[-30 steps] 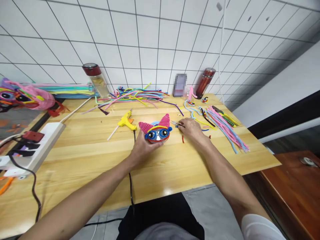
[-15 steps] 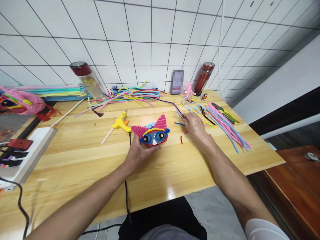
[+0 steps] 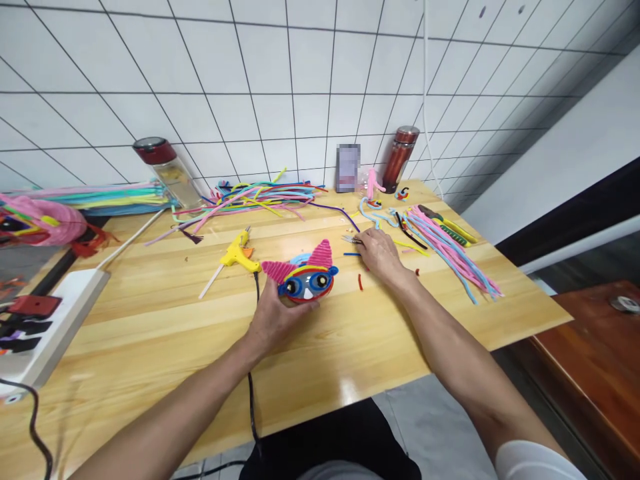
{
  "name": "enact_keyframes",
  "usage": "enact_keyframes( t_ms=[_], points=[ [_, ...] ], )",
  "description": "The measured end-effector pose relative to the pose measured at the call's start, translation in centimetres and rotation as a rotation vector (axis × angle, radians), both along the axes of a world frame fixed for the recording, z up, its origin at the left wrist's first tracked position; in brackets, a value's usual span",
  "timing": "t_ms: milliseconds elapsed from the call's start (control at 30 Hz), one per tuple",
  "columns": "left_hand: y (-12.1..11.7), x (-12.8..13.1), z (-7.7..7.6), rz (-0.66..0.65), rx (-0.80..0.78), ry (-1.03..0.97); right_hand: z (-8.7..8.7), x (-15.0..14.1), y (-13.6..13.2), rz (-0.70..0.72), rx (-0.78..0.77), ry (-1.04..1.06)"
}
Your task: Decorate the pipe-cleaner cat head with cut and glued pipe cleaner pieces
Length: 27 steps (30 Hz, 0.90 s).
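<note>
My left hand (image 3: 277,313) is wrapped round the lower left side of a pipe-cleaner animal head (image 3: 306,280) with pink pointed ears, blue-ringed eyes and a white nose. On the table to its right, my right hand (image 3: 383,255) is closed on what look like small scissors (image 3: 351,239); their metal tips point left and the handles are mostly hidden under my fingers. A short blue piece of pipe cleaner (image 3: 351,254) and a red piece (image 3: 359,282) lie close to that hand. Left of the animal head rests a yellow hot glue gun (image 3: 237,255) with a white glue stick.
Loose pipe cleaners (image 3: 260,197) lie along the wall, and a pink and blue bundle (image 3: 445,250) sits right beside yellow-handled pliers (image 3: 457,230). A glass bottle (image 3: 177,180), a phone (image 3: 347,168) and a red flask (image 3: 400,160) stand behind. At left is a power strip (image 3: 65,327).
The view has shifted to the right. My right hand has lifted the scissors slightly away and set them back near the table, still held. My left hand keeps its hold on the animal head.
</note>
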<state>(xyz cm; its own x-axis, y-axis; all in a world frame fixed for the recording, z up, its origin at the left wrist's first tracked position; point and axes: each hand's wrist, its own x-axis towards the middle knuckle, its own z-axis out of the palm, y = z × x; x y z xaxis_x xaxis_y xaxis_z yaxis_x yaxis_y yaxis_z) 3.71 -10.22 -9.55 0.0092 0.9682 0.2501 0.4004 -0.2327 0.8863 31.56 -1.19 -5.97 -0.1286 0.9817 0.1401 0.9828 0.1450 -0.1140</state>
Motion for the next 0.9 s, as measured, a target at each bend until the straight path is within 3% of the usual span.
enact_keyframes(
  t_ms=[200,367,533,667,767,900],
  points=[
    [-0.1,0.1,0.1,-0.03,0.035,-0.06,0.5,-1.4,-3.1,0.137,0.111,0.373],
    [0.2,0.6,0.3,-0.002,0.014,-0.136,0.6,-2.3,-4.7,0.247,0.013,0.612],
    [0.0,1.2,1.1,-0.15,-0.013,-0.305,0.0,-2.6,-5.1,0.384,-0.023,0.612],
    [0.3,0.8,1.2,-0.218,0.018,-0.239,-1.6,-1.9,-4.5,0.397,0.022,0.623],
    [0.4,0.3,0.9,-0.139,0.054,-0.194,-2.2,-1.6,-4.2,0.382,0.002,0.637],
    [0.1,0.4,0.6,-0.105,0.007,-0.186,-1.3,-2.3,-5.0,0.321,-0.028,0.61]
  ],
)
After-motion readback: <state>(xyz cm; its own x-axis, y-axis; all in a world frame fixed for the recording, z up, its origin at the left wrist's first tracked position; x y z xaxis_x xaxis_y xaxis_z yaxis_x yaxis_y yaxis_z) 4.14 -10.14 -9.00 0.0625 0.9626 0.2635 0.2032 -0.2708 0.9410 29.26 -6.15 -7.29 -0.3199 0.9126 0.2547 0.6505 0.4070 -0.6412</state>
